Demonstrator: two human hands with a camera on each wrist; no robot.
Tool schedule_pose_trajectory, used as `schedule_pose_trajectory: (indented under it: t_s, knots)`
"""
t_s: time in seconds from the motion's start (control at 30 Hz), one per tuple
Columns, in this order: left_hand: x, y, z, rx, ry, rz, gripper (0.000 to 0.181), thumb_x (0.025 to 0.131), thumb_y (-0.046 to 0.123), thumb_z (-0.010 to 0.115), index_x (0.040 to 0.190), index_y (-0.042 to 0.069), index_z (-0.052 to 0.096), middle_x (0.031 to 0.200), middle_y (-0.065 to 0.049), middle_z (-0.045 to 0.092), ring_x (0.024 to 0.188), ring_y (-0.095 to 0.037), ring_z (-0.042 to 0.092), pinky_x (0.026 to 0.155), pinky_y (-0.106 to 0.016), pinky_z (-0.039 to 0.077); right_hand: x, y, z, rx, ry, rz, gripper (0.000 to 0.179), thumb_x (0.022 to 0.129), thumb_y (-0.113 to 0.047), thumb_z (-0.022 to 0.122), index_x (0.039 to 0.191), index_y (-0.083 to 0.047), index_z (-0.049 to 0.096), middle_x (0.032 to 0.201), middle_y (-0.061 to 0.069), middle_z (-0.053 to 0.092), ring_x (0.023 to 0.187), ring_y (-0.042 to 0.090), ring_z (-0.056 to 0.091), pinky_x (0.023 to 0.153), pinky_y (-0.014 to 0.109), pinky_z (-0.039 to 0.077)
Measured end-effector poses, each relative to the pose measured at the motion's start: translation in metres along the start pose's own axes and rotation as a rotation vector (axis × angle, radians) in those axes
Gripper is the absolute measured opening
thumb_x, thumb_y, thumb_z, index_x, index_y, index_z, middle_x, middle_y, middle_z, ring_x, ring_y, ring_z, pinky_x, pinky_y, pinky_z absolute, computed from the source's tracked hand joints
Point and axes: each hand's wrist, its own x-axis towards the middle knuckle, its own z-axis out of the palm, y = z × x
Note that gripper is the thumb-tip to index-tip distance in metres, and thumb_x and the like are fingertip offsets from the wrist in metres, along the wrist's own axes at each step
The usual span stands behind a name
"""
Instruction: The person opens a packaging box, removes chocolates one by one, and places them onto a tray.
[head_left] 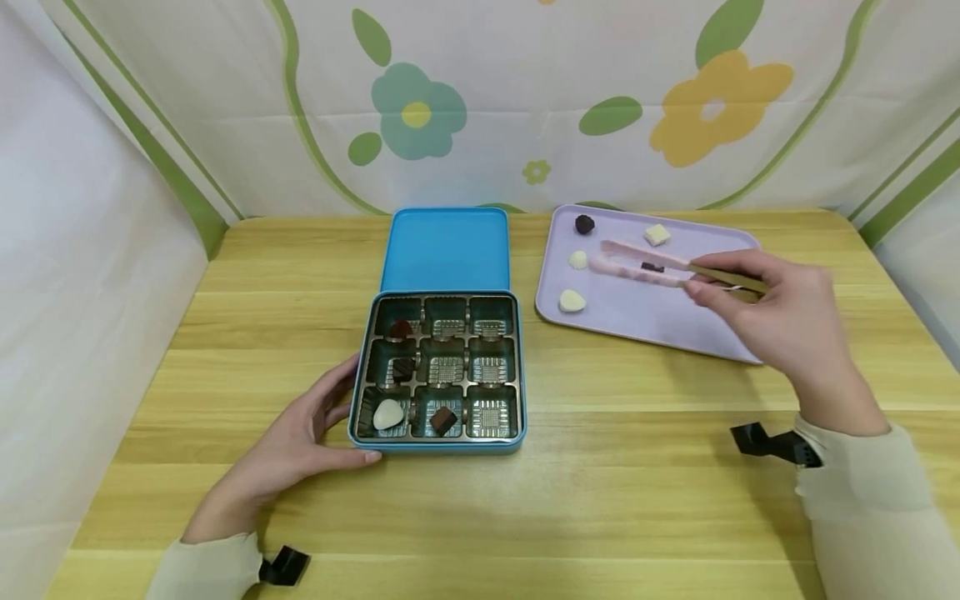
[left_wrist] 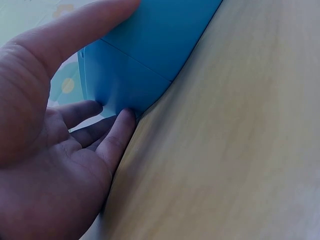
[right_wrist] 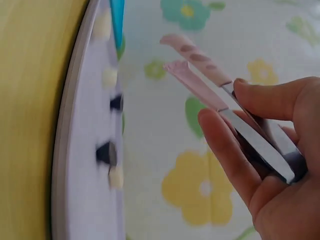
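Observation:
My left hand (head_left: 300, 433) holds the near left corner of a blue tin box (head_left: 437, 448), thumb along its front and fingers against its side, as the left wrist view shows. The box's gold insert has several compartments. Chocolates lie in the left column: a reddish-brown one (head_left: 401, 329), a dark one (head_left: 402, 369) and a white one (head_left: 387, 414). A brown square chocolate (head_left: 443, 421) sits in the front middle compartment. My right hand (head_left: 787, 312) grips pink-tipped tongs (right_wrist: 200, 75) above the tray, tips apart with nothing between them. A dark chocolate (head_left: 652, 267) on the tray shows between their arms.
The lilac tray (head_left: 675, 321) at the right also bears a round dark chocolate (head_left: 584, 224), a white square one (head_left: 657, 234) and two other white pieces (head_left: 572, 301). The box's blue lid (head_left: 450, 248) lies behind it. A flowered cloth (head_left: 525, 100) hangs behind the wooden table (head_left: 600, 500).

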Motion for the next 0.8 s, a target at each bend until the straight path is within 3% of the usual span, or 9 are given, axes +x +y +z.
schedule_pose_trajectory:
  t_s: [0.13,0.3,0.57,0.8]
  knots:
    - [-0.001,0.001,0.001,-0.006,0.003,-0.015,0.119,0.080,0.005,0.094,0.173,0.024,0.022,0.178,-0.014,0.028,0.145,0.005,0.046,0.114,-0.008,0.041,-0.011,-0.031,0.016,0.085,-0.089,-0.214,0.028,0.083,0.003,0.090,0.106,-0.012,0.086,0.097,-0.020,0.080,0.082,-0.013,0.070,0.068,0.004,0.053]
    - [-0.002,0.003,0.001,-0.005,0.005,-0.022,0.119,0.080,0.005,0.094,0.173,0.023,0.023,0.176,-0.016,0.030,0.140,0.003,0.052,0.113,-0.009,0.042,-0.021,-0.055,0.034,0.170,-0.263,-0.348,0.034,0.082,0.006,0.089,0.107,-0.016,0.084,0.092,-0.002,0.083,0.081,-0.006,0.073,0.072,0.010,0.059]
    - [-0.003,0.004,0.000,-0.003,0.008,-0.032,0.118,0.080,0.006,0.094,0.173,0.024,0.023,0.175,-0.017,0.033,0.137,-0.002,0.057,0.112,-0.010,0.043,-0.022,-0.076,0.057,0.302,-0.441,-0.485,0.035,0.082,0.004,0.089,0.111,-0.014,0.084,0.096,-0.007,0.082,0.081,0.001,0.074,0.075,0.016,0.062]
    - [-0.003,0.003,0.001,-0.009,0.009,-0.027,0.118,0.080,0.006,0.094,0.173,0.024,0.024,0.174,-0.016,0.033,0.137,-0.001,0.056,0.113,-0.010,0.042,-0.012,-0.098,0.070,0.252,-0.544,-0.679,0.027,0.085,-0.005,0.090,0.109,-0.016,0.084,0.097,-0.009,0.081,0.079,0.000,0.069,0.065,0.014,0.055]
